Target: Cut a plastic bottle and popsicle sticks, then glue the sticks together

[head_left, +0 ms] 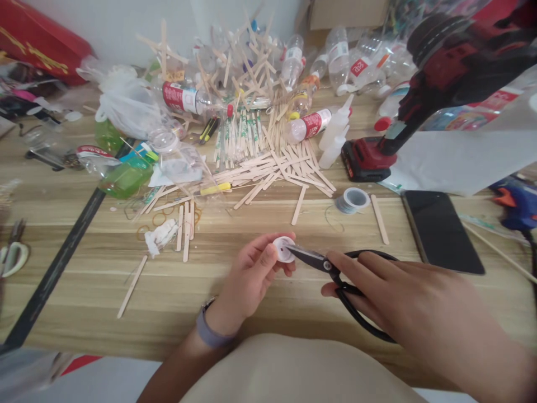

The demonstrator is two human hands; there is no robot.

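Note:
My left hand (251,271) pinches a small white bottle cap (282,253) between thumb and fingers, its hollow side turned up. A small dark spot shows near the middle of the cap. My right hand (403,296) grips black-handled scissors (312,258) around the pivot and handle loops. The blades look closed together, and their tip reaches into the cap beside the dark spot. Whether the tip presses on the plastic I cannot tell. Both hands are above the wooden table (176,302), close to my body.
Wooden craft sticks (272,173) lie scattered ahead. Plastic bottles (180,98) crowd the back. A spool (353,200), a phone (442,230) and a red-black power tool (369,159) stand or lie on the right. White-handled scissors (14,257) and a black strip (62,263) are at left.

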